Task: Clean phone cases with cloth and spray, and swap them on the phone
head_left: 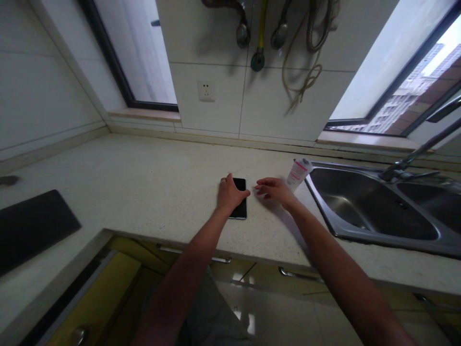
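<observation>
A black smartphone (239, 209) lies flat on the pale countertop (173, 187). My left hand (230, 193) reaches across it, with the thumb by its right edge and the fingers along its left side, gripping it. Just to the right, my right hand (275, 190) hovers low over the counter with its fingertips drawn together. Whether something small sits between those fingertips is too blurred to make out. Behind the right hand stands a clear plastic cup (299, 171) with pink print, close to the sink's corner.
A double steel sink (367, 204) with a faucet (399, 166) takes up the right side. At the left lies a black flat panel (36, 226). Pipes and a yellow hose (260, 36) hang on the tiled wall above an outlet (206, 91). Drawer handles (300, 275) line the counter front.
</observation>
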{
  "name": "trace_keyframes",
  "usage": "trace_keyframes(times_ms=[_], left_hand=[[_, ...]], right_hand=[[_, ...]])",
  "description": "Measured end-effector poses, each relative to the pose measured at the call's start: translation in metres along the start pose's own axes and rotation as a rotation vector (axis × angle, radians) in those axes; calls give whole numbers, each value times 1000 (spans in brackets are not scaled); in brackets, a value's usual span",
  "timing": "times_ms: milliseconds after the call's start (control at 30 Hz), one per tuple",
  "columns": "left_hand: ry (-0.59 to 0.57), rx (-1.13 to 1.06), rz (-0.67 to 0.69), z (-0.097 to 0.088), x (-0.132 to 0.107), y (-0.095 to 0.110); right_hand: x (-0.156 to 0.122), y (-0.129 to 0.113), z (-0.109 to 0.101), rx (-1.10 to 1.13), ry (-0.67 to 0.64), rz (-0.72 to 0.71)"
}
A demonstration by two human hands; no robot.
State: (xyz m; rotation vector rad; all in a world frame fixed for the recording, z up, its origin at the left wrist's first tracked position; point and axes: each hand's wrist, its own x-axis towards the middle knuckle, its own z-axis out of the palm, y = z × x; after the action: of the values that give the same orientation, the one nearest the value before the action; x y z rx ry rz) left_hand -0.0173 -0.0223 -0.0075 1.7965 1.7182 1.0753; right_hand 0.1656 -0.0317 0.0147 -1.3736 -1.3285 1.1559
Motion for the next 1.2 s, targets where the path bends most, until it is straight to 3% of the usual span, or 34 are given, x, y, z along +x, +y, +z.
trace_keyframes(times_ms=[133,200,267,367,467,533,667,800,933,1200], left_hand=[[-30,142,2,2,0,1],[-47,206,-10,4,0,2],[-59,241,-14,4,-1,3],[-52,208,15,3,1,2],[56,51,16,-5,9,-4],[145,-79,-55,-15,17,-13],[103,-333,-273,-35,30,-36],[53,-264,-137,-42,31,-47],[-7,-83,-15,-40,26,-42],[-36,-13,1,-40,24,-41]], right_hand=[[3,-3,-25,-521,251,-194],[3,-5,-32,-710,274,-204],[2,-4,-32,-810,214,-175],[2,1,-22,-868,68,-151],[2,9,-8,-923,18,-161],[1,14,-1,-975,59,-150],[-1,20,8,-1050,217,-107],[-3,23,12,-1064,252,-102],[-3,24,12,-1077,254,-118],[-6,21,14,-1101,246,-106]])
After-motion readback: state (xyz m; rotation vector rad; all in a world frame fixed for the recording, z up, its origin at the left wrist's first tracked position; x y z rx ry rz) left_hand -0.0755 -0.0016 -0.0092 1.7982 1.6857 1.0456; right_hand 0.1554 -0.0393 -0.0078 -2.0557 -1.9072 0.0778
